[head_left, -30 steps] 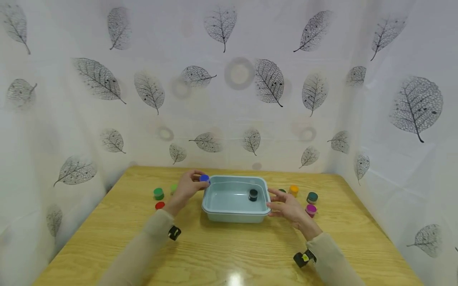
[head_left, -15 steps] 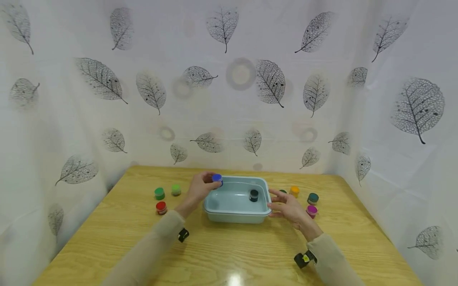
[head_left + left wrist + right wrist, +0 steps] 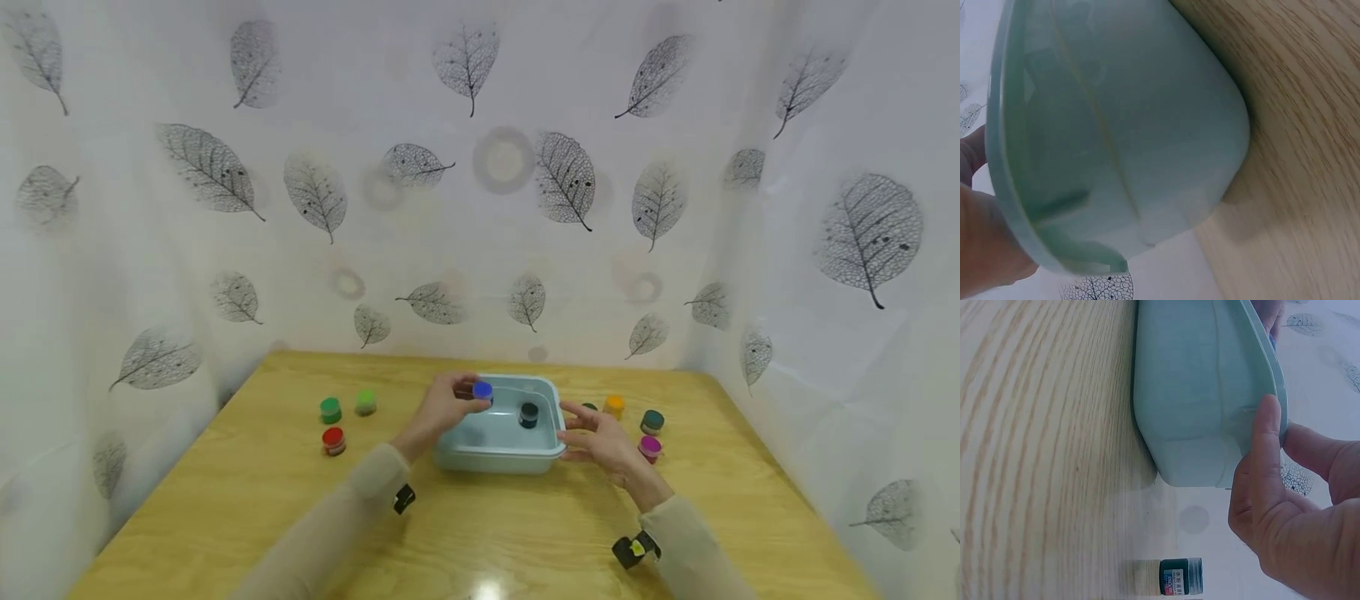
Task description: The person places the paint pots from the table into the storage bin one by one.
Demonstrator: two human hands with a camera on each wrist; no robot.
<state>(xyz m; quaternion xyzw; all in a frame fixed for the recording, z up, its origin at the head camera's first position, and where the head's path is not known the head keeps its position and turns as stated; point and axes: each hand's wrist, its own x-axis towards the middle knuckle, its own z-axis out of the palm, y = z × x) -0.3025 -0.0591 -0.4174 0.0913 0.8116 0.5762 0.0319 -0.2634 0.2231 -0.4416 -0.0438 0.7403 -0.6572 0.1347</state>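
Observation:
My left hand (image 3: 444, 408) pinches a small paint jar with a blue lid (image 3: 482, 392), held over the left part of a pale blue-green plastic basin (image 3: 495, 463). Inside the basin, towards its right end, stands a black paint jar (image 3: 528, 415). My right hand (image 3: 607, 442) holds the basin's right rim; the right wrist view shows its fingers (image 3: 1266, 434) on both sides of that rim. In the left wrist view the basin wall (image 3: 1160, 125) fills the middle, part of my left hand (image 3: 988, 244) shows beyond the rim, and the blue-lidded jar is hidden.
Left of the basin stand jars with green (image 3: 330, 410), light green (image 3: 365, 402) and red (image 3: 333, 441) lids. On the right are orange (image 3: 614, 407), teal (image 3: 652, 422) and magenta (image 3: 650, 448) ones, plus a dark jar (image 3: 590, 407) partly behind my right hand. A leaf-print curtain (image 3: 480, 250) surrounds the table.
My left hand has carried the blue-lidded jar rightwards from the basin's left edge to over its inside. The red and light green jars now show fully. My right hand stays at the rim.

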